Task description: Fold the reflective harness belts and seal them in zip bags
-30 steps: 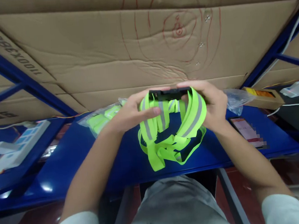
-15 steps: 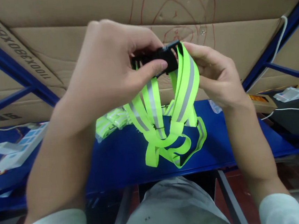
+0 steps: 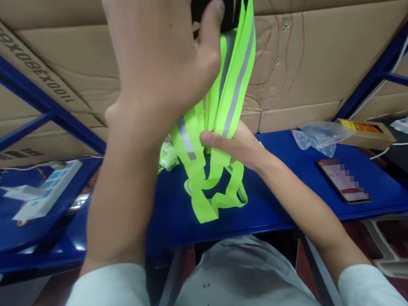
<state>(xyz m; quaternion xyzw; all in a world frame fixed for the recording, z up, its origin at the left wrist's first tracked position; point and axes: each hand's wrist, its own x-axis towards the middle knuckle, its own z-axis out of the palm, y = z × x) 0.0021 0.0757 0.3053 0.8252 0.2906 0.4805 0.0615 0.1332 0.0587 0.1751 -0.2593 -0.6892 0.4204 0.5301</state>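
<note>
High at the top of the view, my left hand is closed on a black plastic buckle, thumb pressed across its face. From the buckle hangs a neon yellow-green reflective strap harness with grey stripes. My right hand is lower, closed round the hanging straps, its thumb across their front and its other fingers hidden behind them. The harness's lower loops dangle over the blue table. Behind my left forearm, more folded yellow-green straps lie on the table, partly hidden.
A phone, a clear plastic bag and an open cardboard box lie on the right. On the left is a white power strip. Cardboard backs the blue frame.
My left hand has risen with the buckle. My right hand has moved down and left from beside the buckle and closed round the straps. The phone has come into view.
</note>
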